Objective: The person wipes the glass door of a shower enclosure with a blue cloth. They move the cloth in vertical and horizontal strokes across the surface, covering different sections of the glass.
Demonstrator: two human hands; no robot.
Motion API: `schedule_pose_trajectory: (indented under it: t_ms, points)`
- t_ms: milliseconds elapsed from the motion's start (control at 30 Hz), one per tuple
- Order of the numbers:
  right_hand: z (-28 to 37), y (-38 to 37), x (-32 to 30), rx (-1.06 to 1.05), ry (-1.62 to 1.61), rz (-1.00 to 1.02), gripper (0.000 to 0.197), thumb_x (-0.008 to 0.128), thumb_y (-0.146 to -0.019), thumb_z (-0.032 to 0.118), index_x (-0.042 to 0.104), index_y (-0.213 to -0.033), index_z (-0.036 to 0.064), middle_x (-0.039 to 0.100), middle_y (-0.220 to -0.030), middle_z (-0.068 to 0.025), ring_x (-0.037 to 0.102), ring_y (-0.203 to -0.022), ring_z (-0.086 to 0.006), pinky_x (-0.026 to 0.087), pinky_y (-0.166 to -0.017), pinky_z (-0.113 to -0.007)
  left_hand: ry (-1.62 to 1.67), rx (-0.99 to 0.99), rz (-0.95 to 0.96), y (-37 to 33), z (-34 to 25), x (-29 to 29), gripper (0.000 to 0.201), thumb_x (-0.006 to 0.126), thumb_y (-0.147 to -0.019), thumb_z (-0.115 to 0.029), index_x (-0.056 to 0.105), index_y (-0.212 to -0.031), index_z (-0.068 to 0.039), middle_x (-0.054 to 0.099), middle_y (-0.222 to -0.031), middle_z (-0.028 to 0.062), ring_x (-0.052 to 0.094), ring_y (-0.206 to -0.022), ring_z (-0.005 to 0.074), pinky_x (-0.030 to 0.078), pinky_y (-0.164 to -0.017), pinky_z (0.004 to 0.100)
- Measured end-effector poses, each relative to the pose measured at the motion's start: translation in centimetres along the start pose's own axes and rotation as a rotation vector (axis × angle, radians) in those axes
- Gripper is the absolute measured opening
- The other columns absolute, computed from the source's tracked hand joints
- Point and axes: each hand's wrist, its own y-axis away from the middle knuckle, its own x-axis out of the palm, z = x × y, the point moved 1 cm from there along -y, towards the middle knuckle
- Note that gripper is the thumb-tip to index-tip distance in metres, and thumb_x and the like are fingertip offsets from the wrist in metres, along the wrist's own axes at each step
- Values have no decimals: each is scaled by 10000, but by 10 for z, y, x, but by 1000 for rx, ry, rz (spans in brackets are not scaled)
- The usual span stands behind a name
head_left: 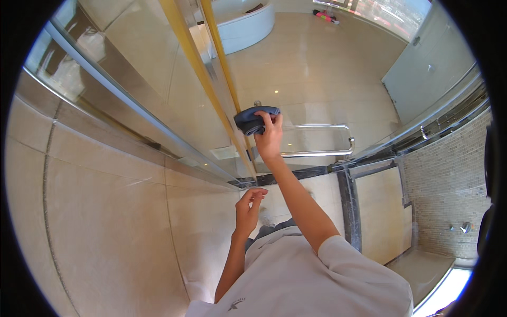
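My right hand (270,138) is raised in front of me, its fingers and thumb closed on a folded dark grey cloth (248,117). The cloth is at the glass shower door (296,105), beside the door's gold-coloured vertical edge (228,58). Whether it presses on the glass is hard to tell. Just to the right of my wrist is a chrome bar handle (317,154) on the door. Lower and nearer my body, my left hand (249,210) hovers with its fingers loosely bent and nothing visible in it.
Beyond the glass stands a white bathtub (246,30), with a pink and black item (326,17) on the floor. Beige tiled wall (111,206) rises close on my left. To the right are a dark stone sill (348,211), a mosaic wall (443,185) and a chrome tap (465,227).
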Motion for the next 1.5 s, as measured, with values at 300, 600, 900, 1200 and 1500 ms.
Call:
schedule_pose_trajectory:
  t_ms: [300,600,900,1200,1500]
  points:
    - [-6,3,-8,-23,-101,8,561,636,-605,-129,680,-1098,136,559,-976,-146,617,-895,-360,520,-754,-418,-13,-20,-283,12,9,-15,199,534,-1018,-168,676,-1044,-31,713,-1004,57,641,-904,158,476,-842,303]
    - [-50,-3,-23,76,-221,65,460,699,-621,-84,720,-1021,142,626,-993,-122,653,-864,-344,540,-728,-414,-86,10,-228,-1,-6,60,210,539,-1020,-184,681,-1061,-36,711,-1022,54,640,-913,153,474,-836,296]
    - [-83,-17,-59,104,-230,156,403,765,-642,44,767,-1028,159,657,-959,-115,663,-799,-315,551,-697,-400,-194,-44,-106,-19,-28,124,217,542,-1023,-192,678,-1084,-35,713,-1038,47,642,-917,146,472,-836,295]
    - [-118,-49,-132,15,-429,-105,438,633,-645,-102,773,-1003,110,695,-932,-120,682,-780,-281,547,-701,-314,-202,-67,37,-50,-22,137,208,533,-1026,-177,675,-1079,-33,705,-1053,52,628,-946,145,466,-861,291]
    - [-108,-61,-195,103,-110,-409,361,632,-709,-75,731,-1038,39,603,-796,-67,606,-743,-133,477,-659,-255,-167,4,263,-48,-4,132,178,559,-1003,-163,689,-1067,-59,719,-1051,60,651,-935,160,479,-822,294]
